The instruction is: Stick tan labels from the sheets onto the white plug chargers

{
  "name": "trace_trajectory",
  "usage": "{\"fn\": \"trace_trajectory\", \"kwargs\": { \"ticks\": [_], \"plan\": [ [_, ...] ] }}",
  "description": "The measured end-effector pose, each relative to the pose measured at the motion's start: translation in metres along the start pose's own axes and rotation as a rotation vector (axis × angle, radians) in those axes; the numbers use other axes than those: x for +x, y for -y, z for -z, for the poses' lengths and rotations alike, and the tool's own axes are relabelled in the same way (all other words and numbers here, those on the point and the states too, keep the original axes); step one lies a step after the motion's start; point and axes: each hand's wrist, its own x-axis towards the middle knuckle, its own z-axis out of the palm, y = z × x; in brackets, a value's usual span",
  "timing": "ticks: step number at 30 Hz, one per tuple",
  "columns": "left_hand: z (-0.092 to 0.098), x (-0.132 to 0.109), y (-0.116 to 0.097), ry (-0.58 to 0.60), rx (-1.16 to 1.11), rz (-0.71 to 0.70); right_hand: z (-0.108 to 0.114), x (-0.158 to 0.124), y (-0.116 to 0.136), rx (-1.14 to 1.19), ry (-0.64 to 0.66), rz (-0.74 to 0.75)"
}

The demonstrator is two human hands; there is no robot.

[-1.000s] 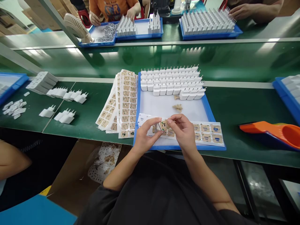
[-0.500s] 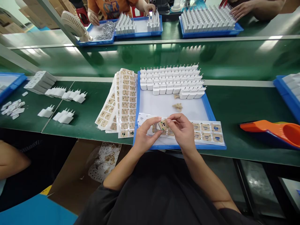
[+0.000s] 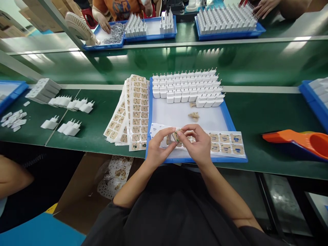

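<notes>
My left hand (image 3: 160,146) pinches a small white piece (image 3: 176,135) with a tan-and-green face above the front of the blue tray (image 3: 230,119). My right hand (image 3: 196,143) is closed with thumb and forefinger at the right edge of that piece; whether it holds a sticker too is hidden. Under both hands lies a sheet of tan stickers (image 3: 225,143) across the tray's front edge. Rows of white plug adapters (image 3: 188,87), pins up, stand at the tray's back. Crumpled tan scraps (image 3: 194,116) lie in its middle.
Sticker sheets (image 3: 139,112) are stacked left of the tray. Loose white adapters (image 3: 70,127) and small white parts (image 3: 14,119) lie farther left. An orange scoop (image 3: 297,141) is at the right. Across the bench, people's hands are near blue trays (image 3: 151,37). An open cardboard box (image 3: 77,191) sits below.
My right fingers have moved slightly left and in over the white piece, covering more of its face. Across the bench, a person's hand has lifted away from the upright adapters.
</notes>
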Motion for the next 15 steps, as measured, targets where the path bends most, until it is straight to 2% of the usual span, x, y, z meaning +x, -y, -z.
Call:
{"fn": "trace_trajectory", "kwargs": {
  "ticks": [6, 9, 13, 15],
  "plan": [
    [-0.0013, -0.0027, 0.0019, -0.034, -0.001, 0.019, -0.0020, -0.0010, -0.0012, -0.115, -0.034, 0.219],
    [-0.0030, -0.0042, 0.0035, -0.094, -0.085, 0.011, -0.0005, -0.0008, -0.0042, -0.022, 0.013, 0.115],
    [-0.0044, -0.0035, 0.0038, -0.125, -0.177, 0.010, -0.0001, -0.0015, -0.0079, 0.218, 0.245, -0.088],
    [-0.0050, -0.0028, 0.0035, -0.113, -0.157, -0.011, -0.0035, -0.0024, -0.0077, 0.280, 0.244, -0.141]
  ]
}}
